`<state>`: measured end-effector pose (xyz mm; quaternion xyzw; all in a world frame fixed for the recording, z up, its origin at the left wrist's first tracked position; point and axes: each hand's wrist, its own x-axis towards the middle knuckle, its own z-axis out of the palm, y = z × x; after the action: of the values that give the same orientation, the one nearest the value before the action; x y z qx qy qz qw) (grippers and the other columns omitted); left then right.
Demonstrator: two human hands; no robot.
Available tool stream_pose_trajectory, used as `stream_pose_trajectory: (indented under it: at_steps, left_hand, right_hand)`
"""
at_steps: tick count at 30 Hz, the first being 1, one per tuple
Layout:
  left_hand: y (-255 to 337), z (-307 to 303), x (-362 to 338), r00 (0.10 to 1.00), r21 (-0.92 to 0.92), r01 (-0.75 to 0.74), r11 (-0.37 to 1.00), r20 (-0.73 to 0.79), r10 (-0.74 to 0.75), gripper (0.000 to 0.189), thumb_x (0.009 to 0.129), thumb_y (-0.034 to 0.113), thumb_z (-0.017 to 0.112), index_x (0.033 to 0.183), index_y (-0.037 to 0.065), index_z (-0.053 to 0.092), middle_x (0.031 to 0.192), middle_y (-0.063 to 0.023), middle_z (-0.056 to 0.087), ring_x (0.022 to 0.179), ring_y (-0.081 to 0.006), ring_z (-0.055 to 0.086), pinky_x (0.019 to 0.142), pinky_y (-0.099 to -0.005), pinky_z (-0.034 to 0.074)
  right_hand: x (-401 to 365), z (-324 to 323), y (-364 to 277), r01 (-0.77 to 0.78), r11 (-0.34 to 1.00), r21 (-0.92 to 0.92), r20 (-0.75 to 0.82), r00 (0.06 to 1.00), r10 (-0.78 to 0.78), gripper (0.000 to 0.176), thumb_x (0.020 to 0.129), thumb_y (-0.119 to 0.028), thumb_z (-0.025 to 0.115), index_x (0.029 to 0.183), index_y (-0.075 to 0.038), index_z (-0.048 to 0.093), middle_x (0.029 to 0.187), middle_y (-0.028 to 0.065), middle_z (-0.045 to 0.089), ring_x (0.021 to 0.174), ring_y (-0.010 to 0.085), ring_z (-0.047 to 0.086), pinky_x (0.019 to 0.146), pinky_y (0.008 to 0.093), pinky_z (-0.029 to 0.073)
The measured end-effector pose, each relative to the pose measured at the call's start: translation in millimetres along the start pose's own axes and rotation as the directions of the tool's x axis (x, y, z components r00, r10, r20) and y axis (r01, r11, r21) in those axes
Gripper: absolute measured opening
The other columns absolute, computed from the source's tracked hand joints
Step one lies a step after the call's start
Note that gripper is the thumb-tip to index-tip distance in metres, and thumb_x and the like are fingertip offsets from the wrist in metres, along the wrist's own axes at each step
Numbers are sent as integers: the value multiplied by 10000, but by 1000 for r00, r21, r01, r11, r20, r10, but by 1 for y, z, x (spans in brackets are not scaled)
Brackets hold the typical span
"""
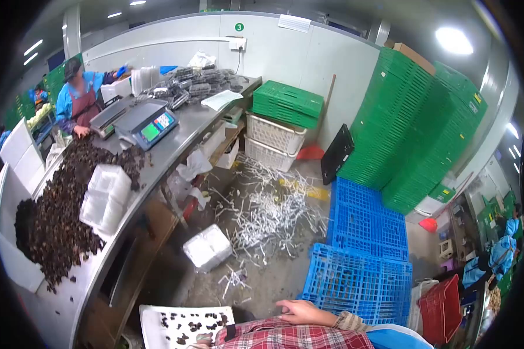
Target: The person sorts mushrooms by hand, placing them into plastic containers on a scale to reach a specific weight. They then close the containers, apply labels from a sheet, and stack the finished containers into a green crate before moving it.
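My right hand (305, 312) comes in from the right with a knit cuff, in front of the red plaid apron (268, 334). Its fingers are loosely bent and somewhat apart, and nothing shows in them. At the bottom edge only a bit of my left hand (202, 342) can be seen, by the white tray (147, 326); its fingers are mostly hidden. Scattered over that tray are several small dark pieces (196, 324) that look like wood ear mushrooms. A large heap of similar dark pieces (64, 215) covers the metal table (116, 244) at left, with stacked clear plastic boxes (106, 198) on it.
A scale (148, 125) and filled packs (195, 84) stand on the table. White strips (273, 215) and a stack of plastic boxes (208, 247) lie on the floor. Blue pallets (361, 273) and tall green crates (390, 116) are at right. A co-worker (81, 99) stands across the table.
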<state>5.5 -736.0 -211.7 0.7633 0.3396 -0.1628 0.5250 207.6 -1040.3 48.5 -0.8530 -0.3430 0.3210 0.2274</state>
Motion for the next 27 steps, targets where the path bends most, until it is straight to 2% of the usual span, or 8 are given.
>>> stream_pose_trajectory:
  at_steps: [4,8,11,13,15,22,25,27]
  left_hand:
    - [68,8,82,997,-31,-78,996,-2,78,191,794,227,580,901,81,638,704,-147,606,667,-305,604,594,-374,461]
    - [139,11,166,990,-4,-143,990,-17,143,187,792,220,581,903,81,638,706,-148,607,666,-303,604,591,-372,461]
    - [206,2,227,990,19,-136,991,-41,137,185,790,215,581,904,80,639,707,-148,608,665,-301,605,590,-371,461]
    - [247,-9,262,991,25,-106,994,-77,107,184,789,211,582,905,80,639,707,-149,608,665,-299,605,588,-370,461]
    - [282,-28,284,991,21,-56,998,-121,59,183,788,207,582,906,79,639,708,-149,609,664,-298,605,587,-369,461]
    - [363,-54,363,976,-101,49,994,-208,-70,179,785,194,584,908,78,639,710,-151,610,663,-293,606,583,-366,461]
    - [383,-50,407,974,-124,77,989,-205,-101,177,783,189,584,910,78,640,711,-151,611,662,-291,606,581,-364,461]
    - [406,-47,444,979,-130,70,989,-181,-93,176,782,185,585,910,77,640,711,-152,612,661,-289,606,579,-363,461]
  right_hand:
    - [47,-44,43,-119,987,108,-27,992,122,491,837,-386,566,1228,-102,481,966,141,658,870,302,637,747,387,508]
    - [106,-87,102,-31,984,178,-123,991,54,481,835,-375,606,1200,-82,498,947,155,659,824,308,649,723,368,519]
    - [167,-111,191,-117,983,139,-53,991,126,502,827,-431,608,1177,-83,520,921,137,670,836,304,649,745,361,516]
    - [213,-120,266,72,980,187,-163,986,-41,511,811,-478,610,1150,-101,548,874,128,675,820,282,655,725,356,517]
    - [240,-215,218,-138,990,3,42,990,138,479,827,-471,584,1142,-110,571,880,137,674,812,297,653,726,369,511]
    - [411,-391,205,163,986,24,-63,985,-162,412,841,-381,577,1108,-68,548,883,144,659,820,321,634,723,398,498]
    - [486,-425,205,263,962,80,-186,952,-244,428,838,-369,598,1120,-49,561,860,137,670,752,298,646,668,386,507]
    - [516,-453,207,245,966,84,-49,969,-241,371,844,-359,578,1055,-55,586,877,141,665,783,309,638,678,400,501]
